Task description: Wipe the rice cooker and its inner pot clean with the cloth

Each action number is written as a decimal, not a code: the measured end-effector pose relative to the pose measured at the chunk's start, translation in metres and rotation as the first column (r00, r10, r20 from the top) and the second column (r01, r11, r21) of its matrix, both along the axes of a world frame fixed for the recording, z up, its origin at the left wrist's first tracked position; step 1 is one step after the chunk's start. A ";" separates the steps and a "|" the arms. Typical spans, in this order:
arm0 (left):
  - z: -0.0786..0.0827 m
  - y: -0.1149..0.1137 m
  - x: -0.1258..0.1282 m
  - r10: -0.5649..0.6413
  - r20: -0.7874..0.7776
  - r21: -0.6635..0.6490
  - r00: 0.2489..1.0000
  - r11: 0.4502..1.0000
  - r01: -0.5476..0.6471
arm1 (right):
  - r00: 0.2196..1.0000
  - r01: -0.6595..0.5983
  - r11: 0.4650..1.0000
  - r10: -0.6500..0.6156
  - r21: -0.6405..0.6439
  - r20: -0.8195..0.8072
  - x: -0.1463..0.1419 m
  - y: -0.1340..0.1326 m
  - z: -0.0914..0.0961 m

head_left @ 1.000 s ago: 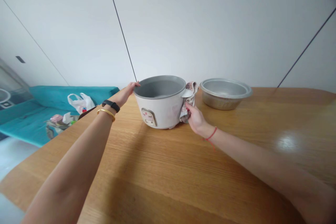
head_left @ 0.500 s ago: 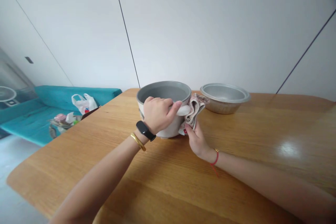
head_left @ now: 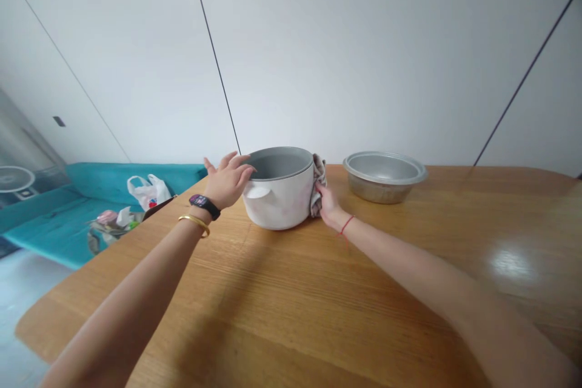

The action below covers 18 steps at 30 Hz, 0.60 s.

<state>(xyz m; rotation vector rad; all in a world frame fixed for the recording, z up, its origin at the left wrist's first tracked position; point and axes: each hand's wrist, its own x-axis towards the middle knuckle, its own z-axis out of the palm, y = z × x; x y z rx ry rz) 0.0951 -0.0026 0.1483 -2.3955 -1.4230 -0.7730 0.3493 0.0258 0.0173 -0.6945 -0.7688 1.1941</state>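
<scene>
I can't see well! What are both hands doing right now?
Left hand: open, fingers spread on the rice cooker rim.
Right hand: shut on the cloth, pressing it against the cooker.

Rice cooker body [head_left: 279, 197]: white plastic or enamelled shell, smooth, faint sheen; inside matt grey metal. Cloth [head_left: 317, 191] at its 3 o'clock side: soft woven fabric, printed pattern, crumpled, matt. Bowl [head_left: 384, 176] further toward 3 o'clock: bare grey metal, dull brushed finish, thin rolled rim. Table [head_left: 318, 303]: light wood, visible straight grain, satin varnish with a glossy light patch at 3 o'clock. Bag [head_left: 148, 191] at 9 o'clock: thin white plastic, crinkled, slightly shiny. Wall [head_left: 364, 60]: smooth matt white panels.
</scene>
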 end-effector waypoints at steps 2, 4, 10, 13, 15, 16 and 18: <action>0.002 -0.011 0.011 0.091 0.087 -0.011 0.992 0.996 -0.090 | 1.000 -0.004 1.000 0.004 0.017 0.013 -0.023 -0.028 -0.015; 0.001 -0.023 0.033 0.096 0.113 -0.061 0.989 0.994 -0.089 | 0.997 -0.031 0.995 0.024 0.099 0.072 -0.046 -0.054 -0.024; -0.012 -0.027 0.068 0.123 0.252 -0.071 0.960 0.992 -0.108 | 0.991 0.114 0.963 -0.128 0.244 0.039 -0.072 -0.040 0.005; -0.016 -0.024 0.049 0.049 0.396 -0.033 0.917 0.999 -0.039 | 0.979 0.181 0.973 -0.166 0.141 -0.116 -0.053 -0.006 0.013; -0.017 -0.023 0.034 0.004 0.483 -0.037 0.876 0.999 0.016 | 0.976 0.128 0.991 -0.119 0.040 -0.181 -0.036 0.007 0.007; -0.017 -0.022 0.027 -0.024 0.513 -0.045 0.858 0.998 0.055 | 0.980 0.076 0.997 -0.073 0.005 -0.185 -0.027 0.010 0.003; -0.018 -0.017 0.017 -0.084 0.555 -0.066 0.827 0.987 0.144 | 0.986 -0.025 0.999 0.021 -0.023 -0.164 -0.009 0.013 -0.002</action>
